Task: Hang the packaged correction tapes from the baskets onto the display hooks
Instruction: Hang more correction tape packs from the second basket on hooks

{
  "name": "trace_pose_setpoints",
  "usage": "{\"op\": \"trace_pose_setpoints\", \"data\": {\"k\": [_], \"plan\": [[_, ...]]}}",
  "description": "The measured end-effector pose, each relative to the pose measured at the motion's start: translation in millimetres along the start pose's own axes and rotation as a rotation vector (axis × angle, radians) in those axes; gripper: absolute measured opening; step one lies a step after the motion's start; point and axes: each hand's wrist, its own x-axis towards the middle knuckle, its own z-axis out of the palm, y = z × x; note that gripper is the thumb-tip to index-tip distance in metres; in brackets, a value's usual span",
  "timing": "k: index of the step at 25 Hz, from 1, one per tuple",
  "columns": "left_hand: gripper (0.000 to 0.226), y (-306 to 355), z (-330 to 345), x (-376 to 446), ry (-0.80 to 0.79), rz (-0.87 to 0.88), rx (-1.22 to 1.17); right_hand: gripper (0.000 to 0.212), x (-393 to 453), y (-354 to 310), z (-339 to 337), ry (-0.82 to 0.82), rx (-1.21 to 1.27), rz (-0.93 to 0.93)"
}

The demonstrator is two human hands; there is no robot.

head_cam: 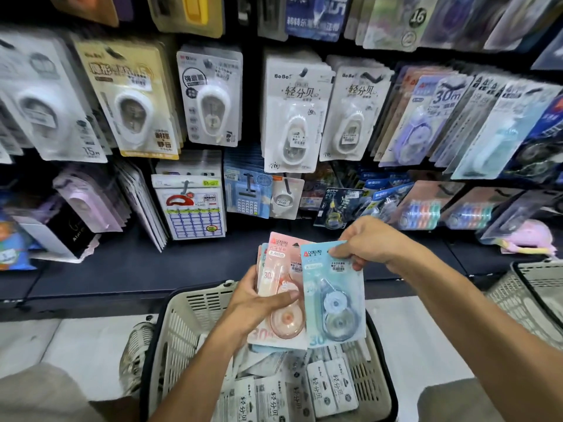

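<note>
Head view looks down over a cream basket [182, 318] on the floor, in front of a dark display wall crowded with hanging stationery packs. The left hand [259, 306] grips a small stack of packaged correction tapes, the pink pack [281, 269] on top, thumb laid across its front and fingers curled behind so the stack stays squared and upright. The right hand [365, 242] pinches the top edge of a blue pack [333, 296], just beside the pink one and overlapping it a little; holding it near the top would, I think, leave the hang hole free to meet a hook, though I cannot make out the hole itself. Both packs hover above the basket, well short of the wall. More white packs [330, 388] lie loose in the basket below. A second basket [530, 287] sits at the right edge. Matching blue-and-pink packs [423, 117] hang up at the right of the wall, which seems the likely destination. My guess is the blue pack is being peeled off the stack for hanging, not yet carried over.
</note>
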Motion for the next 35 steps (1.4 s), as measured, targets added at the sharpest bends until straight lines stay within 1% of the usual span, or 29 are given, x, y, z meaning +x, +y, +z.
{"op": "trace_pose_setpoints", "data": {"k": [3,4,6,7,9,11,13,16,18,20,21,22,23,24,26,27,28,29,31,32,33,35], "plan": [[0.077,7.9,5.1,-2.2,-0.040,0.028,0.018,0.021,-9.4,-6.7,-7.0,-0.017,-0.014,-0.008],[0.078,11.1,5.4,-2.8,-0.042,0.044,0.032,0.021,-12.2,-7.8,-12.2,-0.044,-0.001,-0.015],[0.078,18.5,4.7,-3.1,-0.033,0.073,0.068,0.017,-18.8,-10.0,-28.6,-0.149,0.059,-0.046],[0.078,22.4,4.8,-3.7,-0.030,0.085,0.083,0.019,-21.6,-10.3,-35.3,-0.188,0.092,-0.056],[0.076,30.2,7.8,-5.4,-0.050,0.118,0.099,0.021,-25.1,-9.9,-39.0,-0.189,0.135,-0.050],[0.072,37.9,12.9,-7.6,-0.085,0.151,0.098,0.026,-26.4,-9.2,-35.4,-0.136,0.174,-0.019],[0.074,47.6,15.5,-8.9,-0.092,0.165,0.062,0.037,-26.7,-8.3,-35.4,-0.050,0.214,-0.011],[0.078,62.4,18.0,-7.1,-0.076,0.191,0.068,0.038,-28.3,-7.3,-42.3,0.047,0.308,-0.064],[0.073,72.2,25.2,-9.2,-0.063,0.218,0.075,0.033,-33.0,-12.1,-39.6,0.077,0.352,-0.126],[0.069,84.7,33.3,-13.8,-0.015,0.237,0.033,0.016,-41.4,-22.7,-39.8,0.193,0.452,-0.219],[0.071,93.7,37.1,-16.0,0.019,0.254,-0.004,0.020,-44.9,-27.2,-44.7,0.268,0.573,-0.262],[0.073,104.8,40.1,-17.2,0.056,0.272,-0.054,0.036,-49.2,-29.1,-53.8,0.310,0.711,-0.290],[0.075,119.2,43.8,-17.0,0.082,0.295,-0.108,0.049,-55.0,-29.3,-64.7,0.297,0.789,-0.314],[0.077,135.7,48.6,-16.2,0.092,0.324,-0.147,0.057,-62.1,-28.7,-72.3,0.226,0.766,-0.321],[0.085,172.7,61.5,-14.8,0.080,0.382,-0.145,0.059,-73.7,-26.7,-73.8,-0.002,0.627,-0.348],[0.091,190.5,68.8,-14.2,0.062,0.393,-0.126,0.057,-74.1,-24.0,-71.7,-0.046,0.614,-0.363],[0.095,205.5,74.7,-12.7,0.039,0.391,-0.110,0.057,-72.4,-22.7,-72.2,-0.018,0.662,-0.381],[0.095,217.4,78.1,-11.2,0.016,0.384,-0.107,0.057,-70.3,-22.1,-76.0,0.044,0.745,-0.400],[0.089,234.7,78.3,-9.3,-0.014,0.377,-0.123,0.057,-65.5,-16.9,-96.5,0.199,0.908,-0.442],[0.087,240.3,74.5,-7.7,-0.005,0.381,-0.133,0.055,-63.8,-11.8,-109.9,0.259,0.975,-0.466],[0.086,244.2,69.7,-5.5,0.016,0.388,-0.147,0.053,-61.5,-4.8,-123.1,0.317,1.009,-0.481],[0.082,247.3,62.1,-0.6,0.047,0.403,-0.176,0.049,-54.0,15.0,-142.3,0.429,0.961,-0.479]]}}
